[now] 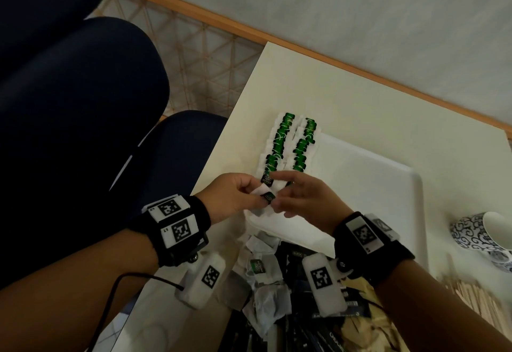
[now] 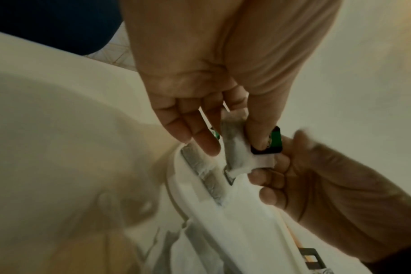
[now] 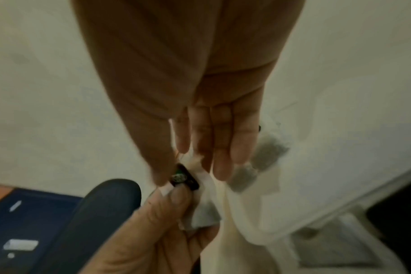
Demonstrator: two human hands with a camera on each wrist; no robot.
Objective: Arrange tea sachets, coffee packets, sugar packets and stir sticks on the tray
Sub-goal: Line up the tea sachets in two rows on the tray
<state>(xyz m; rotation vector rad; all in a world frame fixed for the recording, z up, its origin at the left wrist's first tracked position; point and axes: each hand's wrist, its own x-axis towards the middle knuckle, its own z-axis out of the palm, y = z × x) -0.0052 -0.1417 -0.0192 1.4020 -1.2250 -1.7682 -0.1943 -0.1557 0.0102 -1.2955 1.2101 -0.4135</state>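
Both hands meet over the near-left corner of the white tray [image 1: 388, 185], which lies on the cream surface [image 1: 332, 88]. The left hand [image 1: 230, 196] pinches a single tea sachet [image 1: 261, 191] between thumb and fingers. The left wrist view shows the thumb pressed on the sachet's black-and-green tag [image 2: 273, 142], with the grey-white pouch hanging beneath. The right hand [image 1: 302, 199] has its thumb and fingertips closed on the same sachet from the other side, so the 2 hands are together on it, just above the tray.

Beyond the hands, 2 rows of tea sachets [image 1: 288, 144] with green tags run along the tray's left edge toward its far-left corner, overlapping one another. The rest of the tray bed shows bare white.

Off the tray's near edge sits a loose heap on the surface: more tea sachets [image 1: 263, 268] mixed with dark coffee packets [image 1: 296, 257]. To the right of that heap, brownish paper packets [image 1: 368, 326] lie partly under the right forearm; what they hold cannot be read. A bundle of wooden stir sticks [image 1: 468, 296] lies near the right edge of the surface, beside the tray's near-right corner. Just beyond the sticks a patterned black-and-white cup [image 1: 476, 232] lies tilted on its side.

A dark blue chair [image 1: 83, 88] stands off the left edge of the surface.
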